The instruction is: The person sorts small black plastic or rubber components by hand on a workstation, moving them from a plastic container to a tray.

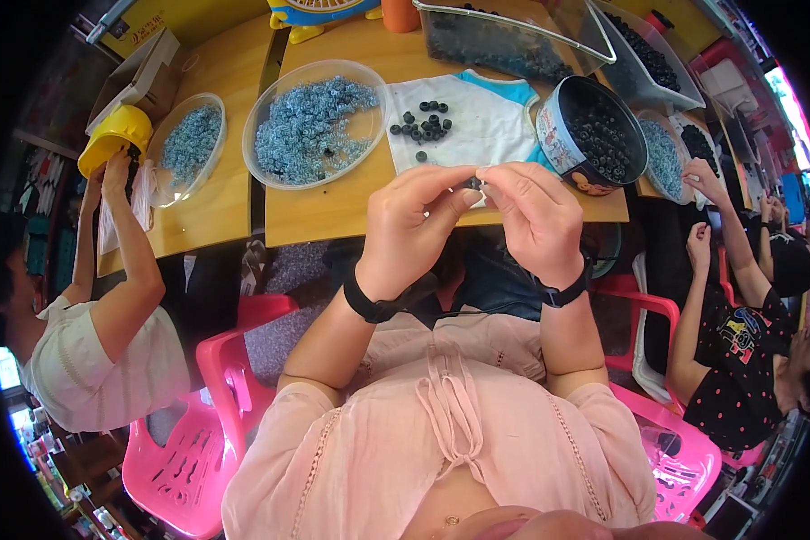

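Note:
My left hand (414,225) and my right hand (535,216) meet over the near edge of the wooden table (333,207). Together their fingertips pinch a small black ring part (472,183). A wristband sits on each wrist. Just beyond the hands lies a white cloth (486,126) with several loose black rings (426,124) on it. A clear round dish of blue-grey springs (310,126) stands to the left of the cloth. A round tin (589,135) full of black rings tilts at the right.
A person in white at the left reaches up toward a yellow cup (112,139) beside a smaller dish of springs (189,144). Another person in a dotted black top works at the right. Clear bins (513,40) of black parts stand at the back. Pink plastic chairs (216,396) surround me.

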`<act>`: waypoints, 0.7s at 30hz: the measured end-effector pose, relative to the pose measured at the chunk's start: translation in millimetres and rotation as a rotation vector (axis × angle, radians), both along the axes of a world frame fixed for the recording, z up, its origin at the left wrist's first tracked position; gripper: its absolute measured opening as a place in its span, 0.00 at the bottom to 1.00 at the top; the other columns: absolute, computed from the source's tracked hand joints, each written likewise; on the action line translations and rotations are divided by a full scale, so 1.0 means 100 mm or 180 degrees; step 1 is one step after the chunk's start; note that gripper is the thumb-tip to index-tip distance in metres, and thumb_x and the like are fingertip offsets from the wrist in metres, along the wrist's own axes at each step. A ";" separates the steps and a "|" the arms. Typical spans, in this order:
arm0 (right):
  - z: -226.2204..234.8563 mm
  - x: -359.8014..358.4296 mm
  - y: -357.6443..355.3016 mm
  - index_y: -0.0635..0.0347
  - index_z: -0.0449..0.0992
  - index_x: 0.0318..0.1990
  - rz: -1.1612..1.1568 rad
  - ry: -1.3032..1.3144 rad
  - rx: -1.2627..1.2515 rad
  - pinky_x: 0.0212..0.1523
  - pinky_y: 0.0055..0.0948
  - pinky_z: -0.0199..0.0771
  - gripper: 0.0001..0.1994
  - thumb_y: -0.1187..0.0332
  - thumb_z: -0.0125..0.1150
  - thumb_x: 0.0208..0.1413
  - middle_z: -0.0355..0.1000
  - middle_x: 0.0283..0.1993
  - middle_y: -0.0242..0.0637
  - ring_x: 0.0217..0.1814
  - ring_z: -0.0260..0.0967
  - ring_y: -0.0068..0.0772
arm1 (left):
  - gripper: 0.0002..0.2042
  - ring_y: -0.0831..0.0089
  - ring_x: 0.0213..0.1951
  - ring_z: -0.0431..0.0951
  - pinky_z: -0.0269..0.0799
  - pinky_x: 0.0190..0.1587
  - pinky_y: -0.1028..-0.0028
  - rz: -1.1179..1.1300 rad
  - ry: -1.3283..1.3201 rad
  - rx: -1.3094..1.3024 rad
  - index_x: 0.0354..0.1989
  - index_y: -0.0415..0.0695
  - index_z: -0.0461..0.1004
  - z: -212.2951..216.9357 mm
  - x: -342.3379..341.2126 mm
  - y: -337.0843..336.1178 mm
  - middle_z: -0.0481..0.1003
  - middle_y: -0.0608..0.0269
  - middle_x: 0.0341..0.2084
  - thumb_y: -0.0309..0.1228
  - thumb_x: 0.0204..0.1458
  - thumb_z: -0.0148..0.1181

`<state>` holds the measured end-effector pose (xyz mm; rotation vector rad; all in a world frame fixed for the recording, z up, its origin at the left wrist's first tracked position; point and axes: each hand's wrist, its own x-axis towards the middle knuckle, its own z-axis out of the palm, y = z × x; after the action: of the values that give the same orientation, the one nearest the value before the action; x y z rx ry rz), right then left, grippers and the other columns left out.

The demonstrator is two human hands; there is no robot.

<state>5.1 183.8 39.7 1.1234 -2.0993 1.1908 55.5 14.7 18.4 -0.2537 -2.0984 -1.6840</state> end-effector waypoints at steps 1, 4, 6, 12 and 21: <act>0.01 -0.02 0.02 0.63 0.79 0.43 0.0043 0.0133 0.0123 0.34 0.31 0.77 0.12 0.82 0.64 0.50 0.77 0.37 0.42 0.36 0.76 0.41 | 0.10 0.65 0.30 0.78 0.73 0.31 0.73 -0.0002 0.0001 -0.0002 0.42 0.38 0.80 0.01 0.01 0.00 0.79 0.54 0.31 0.22 0.51 0.66; 0.02 -0.05 0.07 0.64 0.79 0.42 0.0239 0.0001 0.0112 0.35 0.31 0.77 0.12 0.83 0.64 0.49 0.77 0.37 0.43 0.36 0.76 0.41 | 0.10 0.72 0.27 0.76 0.71 0.29 0.76 -0.0202 -0.0284 0.0204 0.44 0.38 0.80 0.02 0.02 -0.01 0.78 0.58 0.29 0.23 0.53 0.66; 0.03 -0.05 0.09 0.64 0.79 0.42 0.0269 0.0004 0.0103 0.35 0.30 0.77 0.11 0.83 0.64 0.49 0.77 0.37 0.43 0.36 0.76 0.41 | 0.11 0.80 0.24 0.73 0.69 0.26 0.79 -0.0489 -0.0633 0.0661 0.45 0.39 0.81 0.01 0.02 -0.03 0.76 0.62 0.27 0.24 0.54 0.65; 0.04 0.03 0.07 0.65 0.80 0.42 0.0224 -0.0388 -0.0154 0.35 0.28 0.77 0.10 0.82 0.64 0.51 0.77 0.36 0.42 0.36 0.77 0.39 | 0.11 0.81 0.23 0.72 0.68 0.25 0.80 -0.0533 -0.0573 0.0761 0.46 0.38 0.80 -0.01 0.00 -0.06 0.76 0.63 0.27 0.24 0.55 0.65; 0.03 0.08 0.01 0.63 0.80 0.42 -0.0029 -0.0249 -0.0092 0.34 0.29 0.76 0.10 0.81 0.66 0.51 0.78 0.36 0.41 0.35 0.76 0.38 | 0.10 0.68 0.28 0.77 0.72 0.31 0.74 -0.0134 0.0006 0.0102 0.43 0.38 0.80 0.05 0.03 -0.01 0.78 0.57 0.29 0.22 0.52 0.65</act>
<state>13.0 184.9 42.3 1.0694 -2.1357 1.2760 58.3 13.4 23.4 -0.2912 -2.0765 -1.7394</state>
